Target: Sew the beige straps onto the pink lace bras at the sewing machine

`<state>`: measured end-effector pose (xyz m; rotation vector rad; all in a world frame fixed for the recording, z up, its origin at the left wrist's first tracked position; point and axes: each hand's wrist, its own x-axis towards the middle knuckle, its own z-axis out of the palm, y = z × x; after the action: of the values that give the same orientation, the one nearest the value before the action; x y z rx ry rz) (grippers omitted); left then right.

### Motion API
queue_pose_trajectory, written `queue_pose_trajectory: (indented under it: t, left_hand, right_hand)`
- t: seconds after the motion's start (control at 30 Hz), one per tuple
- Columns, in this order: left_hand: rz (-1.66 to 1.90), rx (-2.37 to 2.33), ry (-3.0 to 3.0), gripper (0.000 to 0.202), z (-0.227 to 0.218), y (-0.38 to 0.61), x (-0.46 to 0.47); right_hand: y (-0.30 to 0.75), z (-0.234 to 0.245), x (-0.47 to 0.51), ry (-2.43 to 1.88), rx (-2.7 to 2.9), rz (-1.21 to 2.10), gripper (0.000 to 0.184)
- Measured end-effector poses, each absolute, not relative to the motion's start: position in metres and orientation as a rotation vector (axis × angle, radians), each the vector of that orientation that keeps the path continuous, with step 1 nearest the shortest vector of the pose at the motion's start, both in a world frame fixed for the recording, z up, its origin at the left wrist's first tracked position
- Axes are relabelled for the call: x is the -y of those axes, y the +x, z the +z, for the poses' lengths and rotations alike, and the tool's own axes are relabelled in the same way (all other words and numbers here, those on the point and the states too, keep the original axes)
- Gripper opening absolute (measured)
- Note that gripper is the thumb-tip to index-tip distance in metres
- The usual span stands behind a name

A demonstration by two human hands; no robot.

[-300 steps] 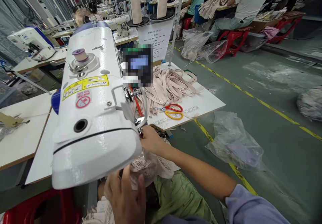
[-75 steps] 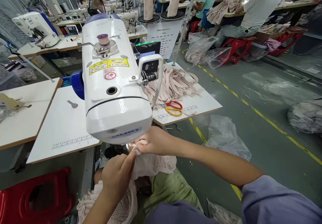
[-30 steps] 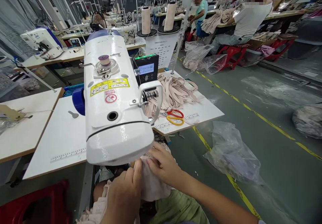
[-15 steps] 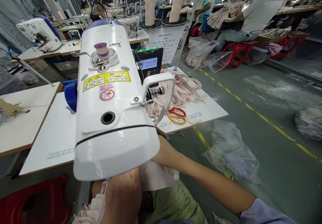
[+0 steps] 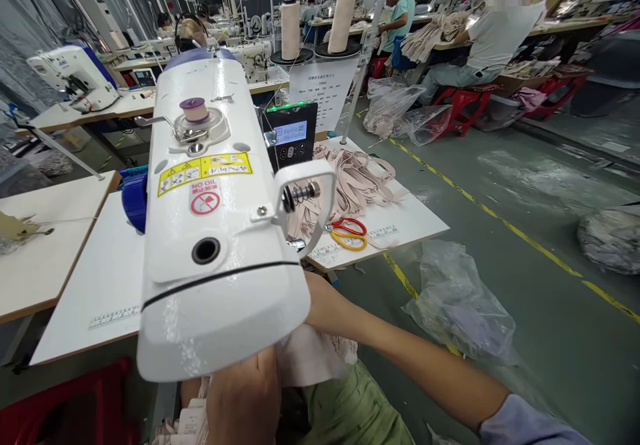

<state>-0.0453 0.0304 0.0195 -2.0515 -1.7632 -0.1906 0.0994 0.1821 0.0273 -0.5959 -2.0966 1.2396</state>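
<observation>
A white sewing machine head (image 5: 215, 231) fills the middle of the view and hides the work area beneath it. My left hand (image 5: 245, 401) shows only its back at the bottom edge, against pale pink fabric (image 5: 305, 358); its fingers are hidden under the machine. My right forearm (image 5: 400, 358) reaches in from the lower right, and that hand is out of sight behind the machine head. Lace-edged fabric (image 5: 187, 421) hangs by my left hand over my green-clad lap (image 5: 350, 398).
On the white table (image 5: 405, 215) lie red-and-yellow scissors (image 5: 347, 231) and a pile of beige straps (image 5: 357, 178), behind a control panel (image 5: 290, 135). A plastic bag (image 5: 460, 305) lies on the floor at right. A red stool (image 5: 65, 405) is lower left. Other people sit at back right.
My right hand has slid from in front of the machine head to under it, out of sight. My left hand has sunk lower with its fingers now covered.
</observation>
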Motion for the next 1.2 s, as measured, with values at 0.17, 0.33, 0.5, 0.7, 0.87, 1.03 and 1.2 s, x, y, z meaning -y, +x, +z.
queue_pose_trajectory:
  t: [0.17, 0.33, 0.5, 0.7, 0.87, 1.03, 1.2]
  left_hand:
    - [-0.234, 1.768, -2.036, 0.030, 0.026, -0.042, -0.035]
    - [-0.284, 1.806, -2.056, 0.036, 0.023, -0.049, -0.031]
    - [-0.235, 1.821, -2.043, 0.037, 0.023, -0.048, -0.032]
    - [-0.305, 1.809, -2.033, 0.033, 0.017, -0.054, -0.028]
    - [-0.603, 2.022, -2.041, 0.025, 0.013, -0.056, -0.022]
    - [-1.362, 2.762, -1.798, 0.028, 0.015, -0.055, -0.020]
    - [-1.765, 3.017, -2.357, 0.041, 0.020, -0.062, -0.011]
  right_hand:
    - [0.103, 0.025, -0.182, -0.636, 2.094, 1.257, 0.032]
    - [0.100, 0.016, -0.177, -0.620, 2.012, 1.343, 0.032]
    - [0.103, 0.011, -0.179, -0.624, 2.003, 1.417, 0.035]
    - [0.104, 0.014, -0.176, -0.626, 1.979, 1.453, 0.031]
    - [0.103, 0.001, -0.170, -0.666, 1.996, 1.305, 0.035]
    - [0.120, -0.007, -0.159, -0.877, 2.090, 1.170, 0.029]
    - [0.139, 0.005, -0.110, -0.795, 2.194, 1.305, 0.028]
